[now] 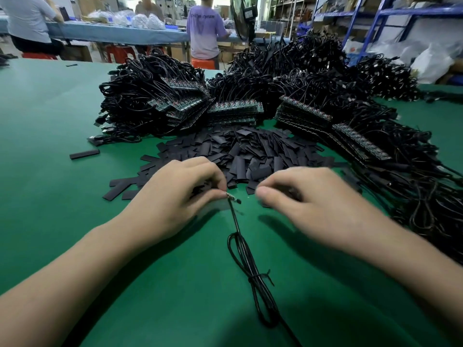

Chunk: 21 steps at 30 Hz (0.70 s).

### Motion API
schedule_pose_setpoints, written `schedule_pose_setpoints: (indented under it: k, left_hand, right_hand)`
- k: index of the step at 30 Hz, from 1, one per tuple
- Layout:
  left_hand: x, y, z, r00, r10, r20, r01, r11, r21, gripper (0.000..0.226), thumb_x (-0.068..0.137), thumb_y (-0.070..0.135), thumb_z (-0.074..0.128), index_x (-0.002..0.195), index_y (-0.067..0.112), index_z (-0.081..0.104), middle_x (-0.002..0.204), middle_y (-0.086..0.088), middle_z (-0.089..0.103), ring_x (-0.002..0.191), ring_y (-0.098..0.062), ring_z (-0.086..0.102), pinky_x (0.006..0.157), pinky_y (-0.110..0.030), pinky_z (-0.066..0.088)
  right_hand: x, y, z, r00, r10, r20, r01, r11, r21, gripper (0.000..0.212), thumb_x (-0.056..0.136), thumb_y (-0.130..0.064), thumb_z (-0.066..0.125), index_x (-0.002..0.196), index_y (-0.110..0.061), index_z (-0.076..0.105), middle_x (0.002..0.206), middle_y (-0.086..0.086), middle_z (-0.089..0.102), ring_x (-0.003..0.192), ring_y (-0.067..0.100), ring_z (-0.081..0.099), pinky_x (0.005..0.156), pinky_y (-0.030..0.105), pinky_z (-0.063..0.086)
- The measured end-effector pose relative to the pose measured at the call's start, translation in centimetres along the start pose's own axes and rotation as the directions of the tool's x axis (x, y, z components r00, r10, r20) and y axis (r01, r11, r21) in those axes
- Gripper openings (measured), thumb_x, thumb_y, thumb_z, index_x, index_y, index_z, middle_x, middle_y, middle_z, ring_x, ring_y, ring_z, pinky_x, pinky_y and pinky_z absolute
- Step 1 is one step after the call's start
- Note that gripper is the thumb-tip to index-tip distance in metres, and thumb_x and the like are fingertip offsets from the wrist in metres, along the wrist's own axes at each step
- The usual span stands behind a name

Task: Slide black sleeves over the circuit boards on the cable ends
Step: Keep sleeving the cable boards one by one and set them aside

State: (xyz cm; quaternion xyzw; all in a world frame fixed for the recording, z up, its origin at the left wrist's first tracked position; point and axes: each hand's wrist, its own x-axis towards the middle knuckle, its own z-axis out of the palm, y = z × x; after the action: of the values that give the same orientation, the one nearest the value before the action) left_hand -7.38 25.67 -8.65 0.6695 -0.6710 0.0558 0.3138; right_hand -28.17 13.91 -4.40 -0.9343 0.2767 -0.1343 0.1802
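We are looking across a green table surface (50, 121) filling the lower frame. In the upper middle a person in a lilac shirt (204, 33) is sitting on an orange stool (203, 63) with their back to us, facing a blue-covered table (112, 33) where white bagged bundles (147, 21) are lying. A person in a grey shirt (27, 18) is sitting in the upper left beside a cardboard box (77, 52), a black fan (244, 16) is standing just right of the lilac shirt, and blue shelving (383, 13) is rising in the upper right above white plastic bags (431, 61).
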Motion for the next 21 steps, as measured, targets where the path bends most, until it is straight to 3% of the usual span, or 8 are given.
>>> schedule_pose_setpoints:
  k: [3, 6, 9, 12, 17, 21]
  left_hand:
    - [0.1, 0.7, 0.0, 0.993, -0.073, -0.097, 0.052, 0.978, -0.201, 0.008, 0.086, 0.025, 0.078, 0.090, 0.023, 0.072, 0.085, 0.014, 0.069, 0.083, -0.008, 0.065, 0.073, -0.020, 0.049]
    - [0.0, 0.7, 0.3, 0.980, -0.160, -0.120, 0.118, 0.947, -0.298, 0.016, 0.086, 0.022, 0.078, 0.101, 0.023, 0.074, 0.090, 0.013, 0.073, 0.086, -0.008, 0.069, 0.077, -0.022, 0.053]
    - [-0.2, 0.0, 1.0, 0.971, -0.185, -0.154, 0.179, 0.983, -0.051, 0.023, 0.090, 0.030, 0.074, 0.113, 0.027, 0.075, 0.102, 0.011, 0.069, 0.097, -0.011, 0.064, 0.088, -0.034, 0.051]
    - [0.3, -0.1, 1.5, 0.970, -0.211, -0.121, 0.230, 0.958, 0.174, 0.029, 0.091, 0.045, 0.068, 0.114, 0.030, 0.077, 0.104, 0.007, 0.066, 0.102, -0.020, 0.059, 0.088, -0.041, 0.049]
    - [0.8, 0.2, 1.8, 0.951, -0.275, -0.141, 0.301, 0.929, 0.218, 0.028, 0.087, 0.055, 0.070, 0.105, 0.035, 0.077, 0.097, 0.011, 0.066, 0.098, -0.017, 0.058, 0.079, -0.034, 0.047]
    - [0.8, 0.0, 1.7, 0.944, -0.279, -0.174, 0.316, 0.917, 0.245, 0.016, 0.090, 0.046, 0.071, 0.097, 0.034, 0.078, 0.092, 0.011, 0.071, 0.094, -0.016, 0.062, 0.072, -0.030, 0.046]
  right_hand:
    - [0.0, -1.3, 2.6, 0.999, -0.041, -0.013, 0.041, 0.999, 0.018, 0.042, 0.086, -0.072, 0.044, 0.088, -0.035, 0.065, 0.073, -0.021, 0.068, 0.072, -0.002, 0.061, 0.070, 0.033, 0.051]
    - [0.0, -1.0, 3.6, 0.997, -0.037, -0.066, 0.041, 0.997, 0.064, 0.030, 0.095, -0.050, 0.059, 0.077, -0.027, 0.061, 0.070, -0.012, 0.069, 0.065, 0.006, 0.061, 0.066, 0.035, 0.051]
    - [0.0, 0.0, 2.5, 0.998, 0.060, 0.003, -0.058, 0.960, 0.274, 0.029, 0.098, -0.035, 0.061, 0.076, -0.017, 0.064, 0.069, -0.005, 0.074, 0.063, 0.010, 0.070, 0.069, 0.035, 0.055]
    - [-0.2, 1.3, 1.1, 0.993, 0.101, 0.062, -0.119, 0.840, 0.529, 0.027, 0.099, -0.027, 0.058, 0.076, -0.016, 0.068, 0.073, 0.001, 0.077, 0.064, 0.012, 0.073, 0.057, 0.016, 0.049]
    - [-0.4, 2.0, 1.8, 0.986, 0.162, 0.044, -0.135, 0.614, 0.777, 0.031, 0.103, -0.018, 0.054, 0.075, -0.011, 0.065, 0.078, 0.009, 0.076, 0.065, 0.009, 0.067, 0.053, 0.023, 0.054]
    - [-0.3, 2.0, 3.0, 0.993, 0.112, -0.034, -0.040, 0.599, 0.800, 0.030, 0.107, -0.017, 0.049, 0.080, -0.012, 0.062, 0.083, 0.009, 0.078, 0.072, 0.010, 0.069, 0.058, 0.025, 0.056]
